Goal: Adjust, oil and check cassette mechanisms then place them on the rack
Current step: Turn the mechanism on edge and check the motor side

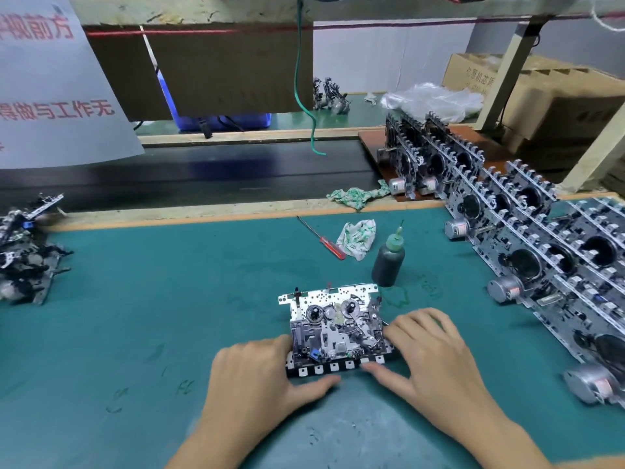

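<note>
Cassette mechanism of stamped silver metal with black keys [333,328] lay flat on the teal bench mat [169,299], between both hands. The left hand [260,374] gripped its left edge, thumb under the key row; the right hand [426,350] held the right edge, thumb touching the keys. It looked stiff and fairly light, its exposed springs and reels fragile; the frame edges seemed the safest hold. A dark oil bottle with green nozzle [389,258] stood just beyond.
</note>
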{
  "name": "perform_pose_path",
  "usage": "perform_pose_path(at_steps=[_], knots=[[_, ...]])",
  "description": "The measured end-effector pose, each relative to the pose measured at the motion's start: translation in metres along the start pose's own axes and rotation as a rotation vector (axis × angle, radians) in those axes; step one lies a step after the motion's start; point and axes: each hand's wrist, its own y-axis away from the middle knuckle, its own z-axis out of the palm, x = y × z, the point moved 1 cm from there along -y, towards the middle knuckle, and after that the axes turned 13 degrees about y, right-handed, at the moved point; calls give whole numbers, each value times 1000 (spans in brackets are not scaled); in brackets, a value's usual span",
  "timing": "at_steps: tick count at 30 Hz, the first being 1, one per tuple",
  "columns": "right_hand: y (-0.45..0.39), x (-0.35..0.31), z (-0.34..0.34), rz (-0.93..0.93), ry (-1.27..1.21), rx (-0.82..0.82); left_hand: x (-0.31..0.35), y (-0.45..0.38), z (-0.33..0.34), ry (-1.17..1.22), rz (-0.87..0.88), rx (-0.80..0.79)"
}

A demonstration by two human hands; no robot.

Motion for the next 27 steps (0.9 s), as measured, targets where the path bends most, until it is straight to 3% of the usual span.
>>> perform_pose_path(at_steps=[4, 12, 18, 27], knots=[[-2, 1, 0, -19, -84, 0, 0, 2, 10, 12, -23, 124], [0, 2, 4, -24, -111, 57, -4, 1, 15, 31, -12, 156], [2, 3, 8, 21, -21, 104, -13, 0, 5, 111, 155, -27], [4, 6, 6, -29, -141, 71, -18, 1, 10, 113, 178, 6]])
